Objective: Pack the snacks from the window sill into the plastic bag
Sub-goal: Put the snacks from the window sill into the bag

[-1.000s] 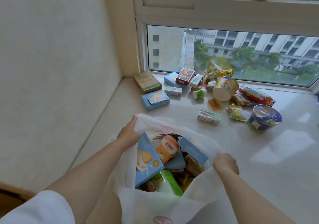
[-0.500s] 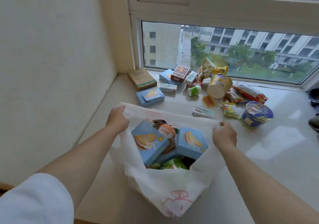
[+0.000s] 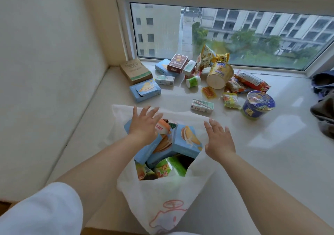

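A white plastic bag (image 3: 162, 198) stands open on the window sill (image 3: 253, 162), filled with blue biscuit boxes, an orange packet and green packets. My left hand (image 3: 143, 124) hovers over the bag's far left rim with fingers spread, holding nothing. My right hand (image 3: 218, 140) is spread above the bag's right rim, also holding nothing. Beyond the bag lie loose snacks: a blue box (image 3: 145, 92), a brown box (image 3: 135, 71), a small carton (image 3: 202, 106), a yellow cup noodle (image 3: 219, 75) on its side and a blue noodle bowl (image 3: 257, 105).
A wall runs along the left of the sill. The window glass (image 3: 226, 35) closes off the back. Dark cloth (image 3: 323, 108) lies at the right edge. Red and yellow snack packets (image 3: 253, 81) are heaped near the window.
Both hands have let go of the bag's rim and opened, fingers now spread above it. The view has tilted down and nearer to the bag.
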The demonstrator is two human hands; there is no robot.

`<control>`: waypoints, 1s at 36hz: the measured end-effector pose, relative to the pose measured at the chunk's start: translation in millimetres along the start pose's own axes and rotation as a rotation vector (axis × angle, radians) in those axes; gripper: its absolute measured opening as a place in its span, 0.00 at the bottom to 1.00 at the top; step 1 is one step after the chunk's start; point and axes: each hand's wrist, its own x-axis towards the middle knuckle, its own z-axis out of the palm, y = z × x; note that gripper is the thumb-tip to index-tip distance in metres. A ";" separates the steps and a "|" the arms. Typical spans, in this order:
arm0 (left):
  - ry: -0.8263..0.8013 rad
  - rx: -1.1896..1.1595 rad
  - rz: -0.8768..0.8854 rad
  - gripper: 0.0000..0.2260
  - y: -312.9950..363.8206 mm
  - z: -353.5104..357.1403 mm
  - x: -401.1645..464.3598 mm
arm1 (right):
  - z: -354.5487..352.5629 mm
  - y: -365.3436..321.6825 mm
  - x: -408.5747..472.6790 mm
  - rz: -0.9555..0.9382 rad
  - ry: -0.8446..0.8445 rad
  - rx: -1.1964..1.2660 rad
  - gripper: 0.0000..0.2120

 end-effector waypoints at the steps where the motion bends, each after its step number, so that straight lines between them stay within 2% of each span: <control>1: -0.056 0.027 -0.006 0.27 2.1 2.2 5.3 | 0.3 1.7 3.6 -0.003 -0.068 -0.016 0.33; 5: -0.291 -0.011 -0.092 0.25 -1.1 18.9 26.8 | 9.4 6.9 18.5 -0.032 -0.373 0.054 0.25; 7: -0.368 -0.041 -0.107 0.24 -4.5 23.2 36.2 | 10.0 9.1 26.8 -0.042 -0.410 0.134 0.22; 9: -0.376 -0.052 -0.054 0.22 -3.9 19.6 47.6 | 3.5 10.5 38.7 -0.063 -0.343 0.176 0.20; 11: -0.316 -0.084 -0.006 0.20 -0.6 12.3 63.1 | -8.0 12.8 56.1 -0.053 -0.244 0.217 0.19; 14: -0.236 -0.207 -0.052 0.22 1.4 2.3 93.0 | -22.3 16.5 90.2 0.029 -0.124 0.369 0.17; 18: -0.254 -0.316 -0.152 0.24 -8.0 -0.8 145.5 | -34.8 13.1 147.3 0.013 -0.145 0.350 0.16; 26: -0.283 -0.227 -0.229 0.24 -70.3 32.3 261.0 | -24.4 -12.4 283.9 -0.011 -0.186 0.349 0.15; 31: -0.281 -0.153 -0.210 0.29 -108.8 71.6 318.1 | -4.5 -41.3 360.5 -0.060 -0.186 0.328 0.15; 36: -0.272 -0.123 -0.164 0.45 -135.5 106.6 358.0 | 7.1 -76.5 427.5 -0.161 -0.061 0.266 0.18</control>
